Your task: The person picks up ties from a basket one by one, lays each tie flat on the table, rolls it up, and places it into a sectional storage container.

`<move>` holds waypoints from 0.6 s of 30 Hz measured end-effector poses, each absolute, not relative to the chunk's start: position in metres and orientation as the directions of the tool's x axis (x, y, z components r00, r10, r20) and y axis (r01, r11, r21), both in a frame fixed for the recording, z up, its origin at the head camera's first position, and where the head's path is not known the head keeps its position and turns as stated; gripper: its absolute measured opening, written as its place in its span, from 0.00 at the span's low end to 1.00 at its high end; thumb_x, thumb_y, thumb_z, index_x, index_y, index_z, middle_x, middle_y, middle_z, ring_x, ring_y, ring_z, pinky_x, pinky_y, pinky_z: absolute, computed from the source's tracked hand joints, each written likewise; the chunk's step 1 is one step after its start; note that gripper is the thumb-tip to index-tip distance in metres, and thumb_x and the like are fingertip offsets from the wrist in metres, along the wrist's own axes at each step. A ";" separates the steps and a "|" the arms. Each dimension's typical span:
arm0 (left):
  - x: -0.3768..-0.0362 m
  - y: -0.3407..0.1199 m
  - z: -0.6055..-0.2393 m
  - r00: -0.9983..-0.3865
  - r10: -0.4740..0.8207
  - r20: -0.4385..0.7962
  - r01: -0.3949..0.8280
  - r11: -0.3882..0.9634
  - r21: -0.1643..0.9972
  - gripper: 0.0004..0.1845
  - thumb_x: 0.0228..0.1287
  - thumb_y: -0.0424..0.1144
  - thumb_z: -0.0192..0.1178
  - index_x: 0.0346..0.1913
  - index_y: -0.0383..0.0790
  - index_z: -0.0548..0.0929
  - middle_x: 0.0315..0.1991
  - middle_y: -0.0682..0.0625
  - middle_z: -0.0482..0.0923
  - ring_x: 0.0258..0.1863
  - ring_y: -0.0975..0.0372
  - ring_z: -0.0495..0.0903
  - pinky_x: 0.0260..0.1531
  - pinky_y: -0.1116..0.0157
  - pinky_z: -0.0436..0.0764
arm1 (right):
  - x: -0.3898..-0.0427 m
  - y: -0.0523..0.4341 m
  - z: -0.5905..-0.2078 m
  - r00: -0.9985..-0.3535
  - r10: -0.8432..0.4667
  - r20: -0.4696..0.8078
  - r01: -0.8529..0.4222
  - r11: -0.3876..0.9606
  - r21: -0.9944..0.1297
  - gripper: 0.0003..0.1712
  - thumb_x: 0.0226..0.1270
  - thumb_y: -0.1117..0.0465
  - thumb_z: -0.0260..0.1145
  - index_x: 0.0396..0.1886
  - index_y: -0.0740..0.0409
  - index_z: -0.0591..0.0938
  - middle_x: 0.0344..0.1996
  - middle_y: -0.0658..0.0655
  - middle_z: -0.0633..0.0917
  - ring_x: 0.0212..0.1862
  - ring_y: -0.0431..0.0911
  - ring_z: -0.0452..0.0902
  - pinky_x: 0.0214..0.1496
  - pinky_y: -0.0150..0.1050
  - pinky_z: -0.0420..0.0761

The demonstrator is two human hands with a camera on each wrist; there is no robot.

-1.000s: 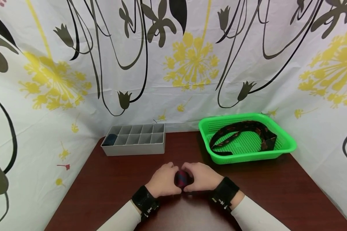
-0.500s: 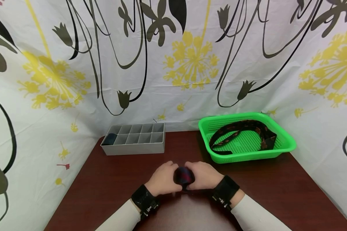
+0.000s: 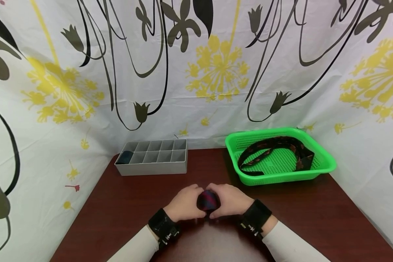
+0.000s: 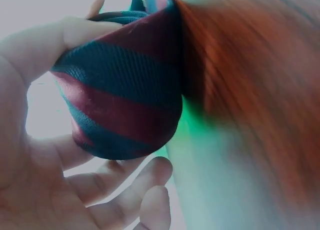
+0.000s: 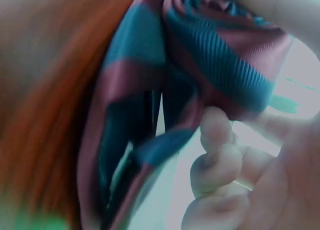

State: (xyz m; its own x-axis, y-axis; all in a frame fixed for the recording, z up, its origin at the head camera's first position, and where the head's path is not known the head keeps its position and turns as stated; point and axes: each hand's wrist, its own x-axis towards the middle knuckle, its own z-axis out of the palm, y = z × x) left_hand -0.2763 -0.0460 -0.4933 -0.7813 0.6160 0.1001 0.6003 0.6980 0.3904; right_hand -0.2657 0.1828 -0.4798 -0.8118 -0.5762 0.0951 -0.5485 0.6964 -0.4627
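Note:
A necktie (image 3: 208,200) with burgundy and dark blue diagonal stripes is wound into a roll just above the front middle of the table. My left hand (image 3: 184,203) grips one end of the roll, thumb over the top and fingers below in the left wrist view. From the other side my right hand (image 3: 231,200) holds it, with its fingers curled under the coil (image 5: 225,55). A loose length of the tie (image 5: 132,45) hangs down beside the roll in the right wrist view.
At the back left stands a grey divided box (image 3: 150,169); a dark blue rolled thing (image 3: 124,158) sits in its front left compartment. A green basket (image 3: 281,179) at the back right holds a dark patterned necktie (image 3: 258,147). A patterned cloth (image 3: 170,87) hangs behind the table.
Both hands stay in nearly the same place around the roll. The necktie turns between the fingers, its stripes shifting, and the hands tilt slightly.

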 end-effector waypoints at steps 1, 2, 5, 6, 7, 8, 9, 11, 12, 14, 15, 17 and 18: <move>-0.276 -0.046 -0.493 -0.781 0.615 0.105 0.601 0.695 0.395 0.24 0.46 0.52 0.81 0.46 0.51 0.86 0.38 0.59 0.76 0.33 0.69 0.75 0.35 0.71 0.79 | -0.266 0.183 -0.481 -0.808 -0.581 0.097 -0.551 0.686 -0.476 0.35 0.43 0.41 0.88 0.49 0.39 0.81 0.35 0.37 0.85 0.35 0.33 0.79 0.40 0.34 0.81; -0.276 -0.046 -0.492 -0.783 0.613 0.107 0.598 0.694 0.401 0.24 0.46 0.52 0.82 0.46 0.51 0.86 0.37 0.60 0.76 0.33 0.70 0.75 0.35 0.71 0.79 | -0.267 0.184 -0.481 -0.807 -0.583 0.097 -0.549 0.678 -0.490 0.33 0.43 0.41 0.88 0.48 0.39 0.81 0.34 0.37 0.85 0.35 0.33 0.79 0.39 0.34 0.81; -0.276 -0.045 -0.491 -0.784 0.615 0.086 0.587 0.689 0.425 0.27 0.44 0.53 0.83 0.47 0.50 0.84 0.37 0.60 0.77 0.34 0.69 0.76 0.36 0.70 0.80 | -0.269 0.186 -0.483 -0.817 -0.571 0.082 -0.522 0.672 -0.526 0.28 0.43 0.42 0.88 0.39 0.38 0.81 0.29 0.36 0.84 0.31 0.33 0.79 0.36 0.33 0.81; -0.277 -0.045 -0.492 -0.783 0.617 0.078 0.584 0.687 0.432 0.28 0.44 0.54 0.83 0.47 0.50 0.84 0.37 0.60 0.78 0.34 0.70 0.76 0.37 0.70 0.80 | -0.270 0.186 -0.484 -0.821 -0.566 0.072 -0.510 0.673 -0.536 0.27 0.43 0.43 0.89 0.38 0.38 0.80 0.29 0.37 0.84 0.30 0.33 0.79 0.36 0.32 0.81; -0.277 -0.044 -0.492 -0.783 0.618 0.069 0.580 0.686 0.439 0.28 0.43 0.55 0.84 0.47 0.50 0.84 0.37 0.60 0.78 0.34 0.70 0.76 0.37 0.70 0.80 | -0.270 0.187 -0.484 -0.825 -0.562 0.060 -0.501 0.678 -0.538 0.27 0.42 0.44 0.89 0.37 0.38 0.80 0.28 0.36 0.84 0.30 0.33 0.79 0.35 0.32 0.81; -0.277 -0.044 -0.493 -0.782 0.619 0.066 0.579 0.685 0.443 0.29 0.43 0.55 0.84 0.47 0.49 0.84 0.37 0.61 0.79 0.34 0.70 0.76 0.38 0.70 0.80 | -0.270 0.188 -0.484 -0.827 -0.560 0.047 -0.492 0.682 -0.542 0.27 0.42 0.45 0.89 0.36 0.39 0.80 0.28 0.37 0.83 0.30 0.33 0.78 0.35 0.31 0.80; -0.277 -0.044 -0.493 -0.780 0.622 0.064 0.582 0.683 0.442 0.29 0.43 0.56 0.84 0.46 0.49 0.84 0.37 0.61 0.79 0.34 0.70 0.76 0.38 0.70 0.80 | -0.270 0.188 -0.483 -0.828 -0.559 0.036 -0.485 0.683 -0.546 0.27 0.41 0.45 0.90 0.36 0.39 0.81 0.28 0.37 0.83 0.30 0.33 0.78 0.35 0.31 0.80; -0.277 -0.045 -0.493 -0.778 0.624 0.078 0.590 0.682 0.432 0.27 0.44 0.56 0.84 0.45 0.49 0.85 0.36 0.61 0.80 0.34 0.71 0.76 0.38 0.70 0.79 | -0.269 0.189 -0.480 -0.825 -0.565 0.029 -0.486 0.683 -0.545 0.28 0.41 0.46 0.90 0.37 0.41 0.81 0.29 0.38 0.84 0.30 0.33 0.78 0.35 0.32 0.81; -0.277 -0.045 -0.492 -0.778 0.622 0.090 0.594 0.681 0.428 0.25 0.45 0.54 0.83 0.44 0.49 0.86 0.35 0.61 0.80 0.34 0.70 0.76 0.38 0.70 0.79 | -0.268 0.188 -0.479 -0.823 -0.567 0.033 -0.491 0.683 -0.541 0.28 0.41 0.46 0.90 0.38 0.41 0.81 0.29 0.38 0.84 0.31 0.33 0.78 0.36 0.32 0.81; -0.276 -0.045 -0.491 -0.778 0.619 0.106 0.600 0.683 0.416 0.22 0.45 0.51 0.83 0.42 0.49 0.86 0.34 0.61 0.79 0.33 0.70 0.75 0.37 0.70 0.78 | -0.266 0.187 -0.473 -0.820 -0.569 0.056 -0.510 0.682 -0.524 0.30 0.40 0.44 0.90 0.39 0.41 0.81 0.30 0.38 0.83 0.32 0.34 0.78 0.37 0.32 0.81; -0.276 -0.046 -0.490 -0.777 0.620 0.108 0.603 0.684 0.411 0.21 0.45 0.49 0.82 0.42 0.50 0.86 0.34 0.61 0.78 0.33 0.69 0.75 0.36 0.70 0.78 | -0.265 0.187 -0.471 -0.819 -0.569 0.067 -0.517 0.684 -0.514 0.30 0.41 0.43 0.90 0.39 0.41 0.81 0.30 0.38 0.83 0.32 0.34 0.78 0.37 0.32 0.81; -0.275 -0.045 -0.489 -0.778 0.620 0.105 0.603 0.688 0.404 0.21 0.45 0.47 0.81 0.42 0.50 0.85 0.34 0.61 0.78 0.33 0.69 0.74 0.36 0.70 0.78 | -0.264 0.185 -0.468 -0.818 -0.570 0.078 -0.528 0.690 -0.495 0.29 0.41 0.42 0.89 0.39 0.41 0.81 0.30 0.38 0.82 0.32 0.34 0.77 0.36 0.32 0.80; -0.275 -0.045 -0.489 -0.777 0.622 0.101 0.603 0.687 0.405 0.21 0.45 0.47 0.81 0.43 0.50 0.85 0.34 0.61 0.78 0.33 0.69 0.74 0.35 0.70 0.78 | -0.263 0.185 -0.468 -0.819 -0.569 0.077 -0.529 0.694 -0.489 0.29 0.41 0.43 0.89 0.38 0.42 0.82 0.29 0.38 0.82 0.31 0.35 0.76 0.35 0.33 0.80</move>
State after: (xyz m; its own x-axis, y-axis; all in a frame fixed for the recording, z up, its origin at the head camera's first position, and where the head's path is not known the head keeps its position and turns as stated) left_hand -0.2755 -0.0452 -0.4889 -0.7767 0.6216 0.1014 0.6030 0.6874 0.4048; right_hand -0.2629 0.1848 -0.4678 -0.8186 -0.5693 0.0765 -0.5285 0.6943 -0.4885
